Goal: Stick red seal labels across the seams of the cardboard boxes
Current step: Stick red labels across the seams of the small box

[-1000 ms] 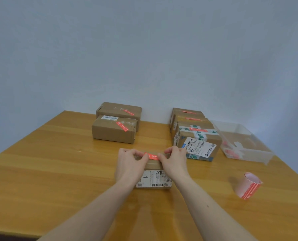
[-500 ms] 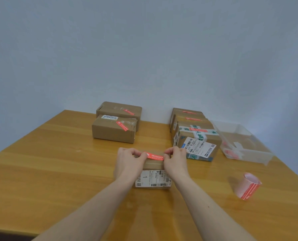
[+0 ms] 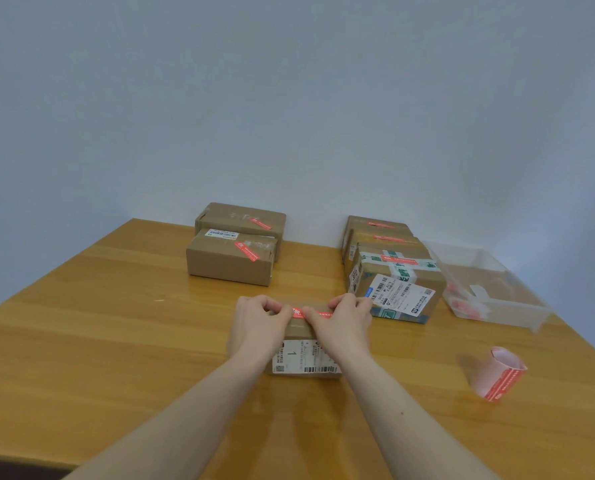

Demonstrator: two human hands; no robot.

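Red seal label (image 3: 311, 313) lies atop the box (image 3: 304, 344), pinched between both hands' (image 3: 259, 323) (image 3: 341, 323) curled fingers.

Head camera looks forward and down across the table (image 3: 116, 341).

Wooden table (image 3: 116, 341), set against the wall. On it: one small cardboard box (image 3: 304, 355) at the near centre; two boxes (image 3: 232, 261) at the far left, one behind the other; a row of three boxes (image 3: 398, 285) at the far right; a clear plastic tub (image 3: 490, 292) beside them; a roll of red labels (image 3: 497, 377) at the near right.
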